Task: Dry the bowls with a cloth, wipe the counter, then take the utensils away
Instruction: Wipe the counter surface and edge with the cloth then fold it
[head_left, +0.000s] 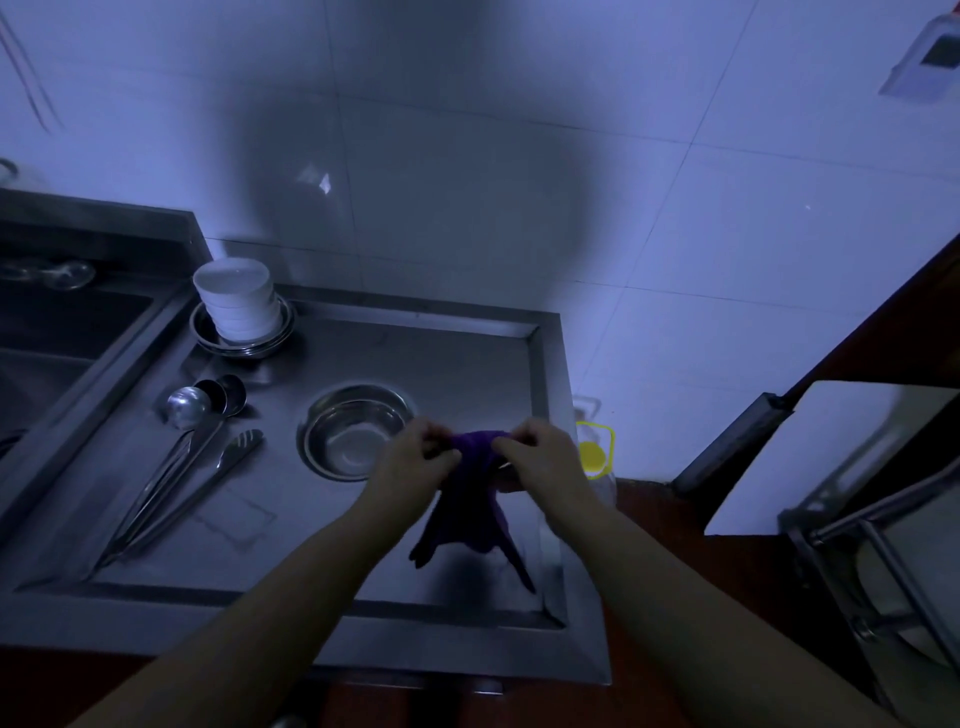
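Note:
A purple cloth (470, 514) hangs over the steel counter (467, 358), pinched at its top edge by my left hand (410, 462) and my right hand (540, 462). Just left of my hands a steel bowl (353, 431) sits upright on the counter. At the back left a stack of white bowls (236, 299) rests in nested steel bowls (244, 340). Left of the single bowl lie ladles and spoons (205, 402) and a pair of tongs (208, 478), handles pointing toward me.
A sink (57, 332) lies to the left, with a raised ridge between it and the counter. A clear bottle with a yellow cap (592, 454) stands beyond the counter's right edge. A metal rack (872, 545) is at far right. Tiled wall behind.

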